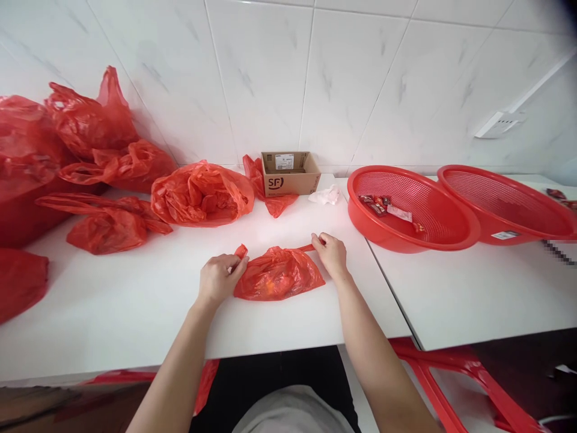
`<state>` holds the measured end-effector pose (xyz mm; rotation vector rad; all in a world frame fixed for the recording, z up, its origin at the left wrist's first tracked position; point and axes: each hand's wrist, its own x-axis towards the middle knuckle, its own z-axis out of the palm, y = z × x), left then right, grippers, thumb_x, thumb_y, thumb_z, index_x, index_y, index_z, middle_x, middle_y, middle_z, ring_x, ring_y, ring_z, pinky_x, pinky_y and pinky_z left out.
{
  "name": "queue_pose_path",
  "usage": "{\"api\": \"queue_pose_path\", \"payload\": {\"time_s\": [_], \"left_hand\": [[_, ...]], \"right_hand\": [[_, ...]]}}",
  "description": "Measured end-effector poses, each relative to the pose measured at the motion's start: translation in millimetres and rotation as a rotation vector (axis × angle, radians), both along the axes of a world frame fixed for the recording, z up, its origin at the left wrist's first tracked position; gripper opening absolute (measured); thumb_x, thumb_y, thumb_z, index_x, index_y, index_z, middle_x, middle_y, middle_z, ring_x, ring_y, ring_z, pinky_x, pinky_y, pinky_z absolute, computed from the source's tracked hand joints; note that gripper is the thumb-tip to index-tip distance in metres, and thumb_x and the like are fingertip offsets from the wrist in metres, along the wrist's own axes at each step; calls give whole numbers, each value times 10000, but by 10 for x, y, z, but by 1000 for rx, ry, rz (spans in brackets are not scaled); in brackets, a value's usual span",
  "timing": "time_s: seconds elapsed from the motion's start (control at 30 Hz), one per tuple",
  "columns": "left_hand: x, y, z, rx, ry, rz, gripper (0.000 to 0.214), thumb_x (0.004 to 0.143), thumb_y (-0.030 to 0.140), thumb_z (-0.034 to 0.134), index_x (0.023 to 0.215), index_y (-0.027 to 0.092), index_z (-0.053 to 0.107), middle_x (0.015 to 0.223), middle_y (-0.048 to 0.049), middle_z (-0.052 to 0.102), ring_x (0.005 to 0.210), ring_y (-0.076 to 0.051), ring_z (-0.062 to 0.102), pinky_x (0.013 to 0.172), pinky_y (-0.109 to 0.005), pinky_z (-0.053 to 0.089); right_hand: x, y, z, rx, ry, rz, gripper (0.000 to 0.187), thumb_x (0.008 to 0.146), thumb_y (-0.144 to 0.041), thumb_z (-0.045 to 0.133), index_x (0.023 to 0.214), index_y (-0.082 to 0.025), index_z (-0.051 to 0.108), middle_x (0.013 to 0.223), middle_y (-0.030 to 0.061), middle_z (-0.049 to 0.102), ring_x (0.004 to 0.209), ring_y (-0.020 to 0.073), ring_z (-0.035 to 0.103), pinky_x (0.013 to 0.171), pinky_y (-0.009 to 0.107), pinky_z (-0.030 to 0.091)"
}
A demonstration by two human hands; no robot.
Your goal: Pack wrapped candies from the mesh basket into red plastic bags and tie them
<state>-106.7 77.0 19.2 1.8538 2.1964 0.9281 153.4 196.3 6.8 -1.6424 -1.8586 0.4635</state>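
A thin red plastic bag point(279, 273) lies on the white table in front of me, with something orange showing faintly through it. My left hand point(220, 278) pinches one handle at the bag's left end. At the opposite end, my right hand point(331, 254) grips the other handle between thumb and fingers, drawing it out to the side. The exact contents are hidden by the wrinkled film.
Filled red bags point(101, 123) crowd the left side, and an opened red bag point(202, 195) sits nearer the middle. By the wall stands a cardboard box point(292, 180). A red basket point(417, 231) holding a few wrapped snacks and a second red basket point(505, 210) stand right.
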Motion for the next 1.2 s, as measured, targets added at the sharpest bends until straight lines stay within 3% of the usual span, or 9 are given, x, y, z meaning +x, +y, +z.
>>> {"api": "queue_pose_path", "payload": {"time_s": [0.2,0.4,0.5,0.6,0.67,0.87,0.97,1.07,1.2], "left_hand": [[-6,-357,79,13,-8,-14,464,892,442,400,500,217,294,495,22,320,520,-129,330,599,-272,354],[-141,-400,84,-92,-16,38,453,908,472,436,538,217,489,572,10,498,545,-137,499,537,-243,409],[-123,-318,189,-82,41,127,283,884,418,522,747,226,679,915,-74,652,898,-245,628,781,-345,498],[81,-179,327,-17,103,194,289,903,373,523,1103,236,679,1399,-146,469,1275,-346,446,1022,-511,374],[298,-55,379,-22,117,111,327,907,368,534,1198,262,639,1502,-107,385,1351,-325,376,1090,-502,310],[602,221,478,-296,32,-237,192,834,273,595,979,230,714,1010,-73,731,988,-279,654,942,-422,456],[385,158,783,-435,-67,-341,194,839,312,568,940,227,709,961,-37,739,888,-231,674,785,-318,512],[33,-33,1289,-553,-152,-461,229,834,402,581,928,242,714,912,11,736,831,-185,671,705,-237,507],[-629,-335,1871,-623,-180,-436,273,829,434,592,986,251,720,935,20,722,879,-179,647,771,-228,490]], "right_hand": [[-63,66,-59,5,-34,-45,391,896,-397,439,554,-212,393,500,-43,401,515,128,293,525,266,213],[-91,21,-83,30,-19,23,382,892,-409,450,567,-211,423,512,-37,412,521,127,303,534,266,198],[-63,11,-79,35,28,42,393,898,-440,451,581,-212,401,520,-35,411,524,128,312,539,266,202],[-41,16,-79,29,92,49,403,911,-461,437,598,-216,368,531,-33,418,526,131,333,543,268,215],[-30,16,-80,28,135,57,400,914,-472,433,613,-220,355,537,-36,419,531,135,349,547,269,228],[22,6,-85,63,303,27,347,941,-541,355,790,-239,436,638,-42,481,601,145,459,613,252,355],[40,24,-94,51,378,-11,338,934,-562,351,944,-243,462,707,-33,534,654,154,523,642,253,402],[35,48,-112,-5,408,-9,310,911,-545,414,946,-246,490,711,-31,568,663,160,558,637,258,407],[21,63,-150,-51,403,2,266,868,-510,500,929,-253,528,708,-35,593,646,162,554,641,270,391]]}}
